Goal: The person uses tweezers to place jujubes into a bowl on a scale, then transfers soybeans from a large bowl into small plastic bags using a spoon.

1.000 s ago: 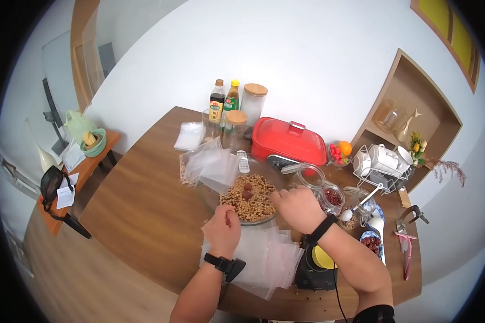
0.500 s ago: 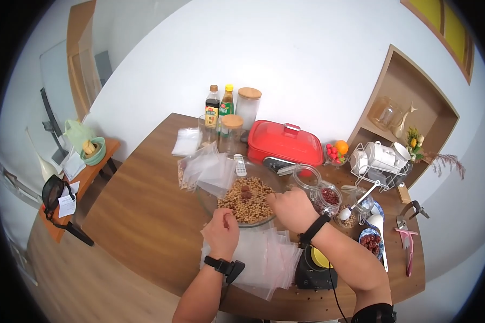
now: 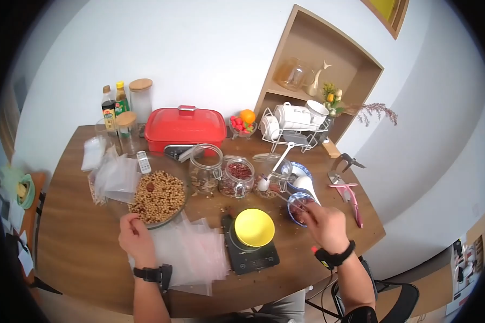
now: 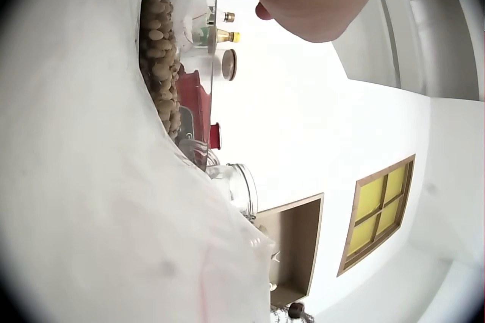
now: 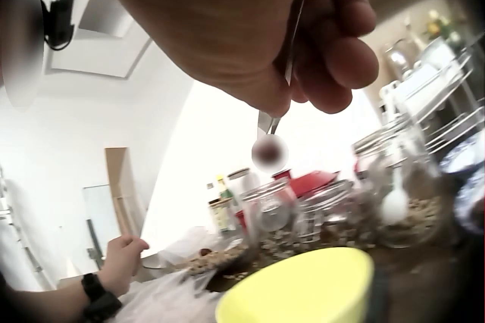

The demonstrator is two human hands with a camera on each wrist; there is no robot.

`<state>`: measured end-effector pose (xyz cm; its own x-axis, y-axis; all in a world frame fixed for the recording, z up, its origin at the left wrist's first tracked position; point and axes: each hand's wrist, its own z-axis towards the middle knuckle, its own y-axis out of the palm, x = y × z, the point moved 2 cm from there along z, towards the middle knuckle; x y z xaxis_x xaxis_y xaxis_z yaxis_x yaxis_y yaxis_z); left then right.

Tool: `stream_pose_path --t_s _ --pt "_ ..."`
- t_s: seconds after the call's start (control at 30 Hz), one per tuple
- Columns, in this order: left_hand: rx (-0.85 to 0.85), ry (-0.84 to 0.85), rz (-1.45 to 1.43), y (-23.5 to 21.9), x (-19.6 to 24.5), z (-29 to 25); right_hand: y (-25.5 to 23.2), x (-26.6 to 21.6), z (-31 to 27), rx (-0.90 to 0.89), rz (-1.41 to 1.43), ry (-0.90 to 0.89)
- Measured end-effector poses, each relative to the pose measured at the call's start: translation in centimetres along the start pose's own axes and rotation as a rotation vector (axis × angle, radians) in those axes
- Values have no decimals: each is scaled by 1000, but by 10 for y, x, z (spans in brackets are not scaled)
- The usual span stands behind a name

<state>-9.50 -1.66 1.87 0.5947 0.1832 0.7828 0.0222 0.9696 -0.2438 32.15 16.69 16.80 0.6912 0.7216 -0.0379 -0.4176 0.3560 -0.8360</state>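
In the head view my right hand (image 3: 328, 229) pinches slim metal tongs (image 3: 292, 198) above a blue-and-white bowl (image 3: 292, 217) of dark red dried fruit. The right wrist view has the same hand (image 5: 242, 28) with the tongs (image 5: 294, 43), and a small dark blurred thing (image 5: 269, 152) at their tip. My left hand (image 3: 137, 243), its fingers loosely curled, is at the near rim of a large glass bowl of beige beans (image 3: 159, 196); whether it touches the rim I cannot tell. One dark red fruit (image 3: 150, 187) lies on the beans. A yellow bowl (image 3: 254, 227) stands on a black scale (image 3: 253, 261).
Clear plastic bags (image 3: 186, 258) lie before the glass bowl, more (image 3: 116, 175) at its left. Behind stand open glass jars (image 3: 237, 177), a red cooker (image 3: 186, 129), bottles (image 3: 109, 110) and a cup rack (image 3: 291, 126). Pink-handled scissors (image 3: 354, 204) lie at the right.
The head view has swung to the right. My right hand has moved from over the bean bowl to the bowl of red fruit. My left hand stays near the bean bowl's near rim.
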Motion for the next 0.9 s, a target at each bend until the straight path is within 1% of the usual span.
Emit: stream_pose_path --t_s 0.03,0.1,0.2,0.33,0.43,0.47,0.5,0.53,0.6,0.63,0.7,0.77,0.8,0.83,0.9 --pt "7 1 -26 0 1 0 -5 19 -16 -20 -64 65" --pt "14 -1 -60 0 2 -1 -6 51 -45 -58 -95 139" --pt "7 -3 -74 0 0 -1 0 78 -72 -100 -133 226" --pt "13 1 -80 0 -1 -3 8 91 -89 -107 -123 296" --pt "1 -16 -66 -1 -1 -1 11 93 -92 -77 -127 348" --pt "-3 -31 -55 -3 -1 -1 10 91 -89 -54 -146 343" --pt "12 -5 -64 -2 0 -1 8 86 -85 -33 -162 331" --pt "35 17 -62 1 -1 -2 7 79 -78 -16 -172 308" --pt "70 51 -34 -1 -2 -1 5 52 -55 8 -80 251" --pt "75 65 -15 -1 -1 0 5 34 -41 7 -18 210" --pt "113 149 42 -2 4 1 9 -14 -7 -56 93 74" --pt "57 58 51 -4 1 0 23 -57 28 -119 190 -47" --pt "23 14 45 -3 0 0 35 -76 45 -112 205 -122" --pt "26 15 42 -3 -1 -1 50 -94 62 -104 217 -192" --pt "27 19 36 -4 -1 0 78 -130 94 -146 176 -302"
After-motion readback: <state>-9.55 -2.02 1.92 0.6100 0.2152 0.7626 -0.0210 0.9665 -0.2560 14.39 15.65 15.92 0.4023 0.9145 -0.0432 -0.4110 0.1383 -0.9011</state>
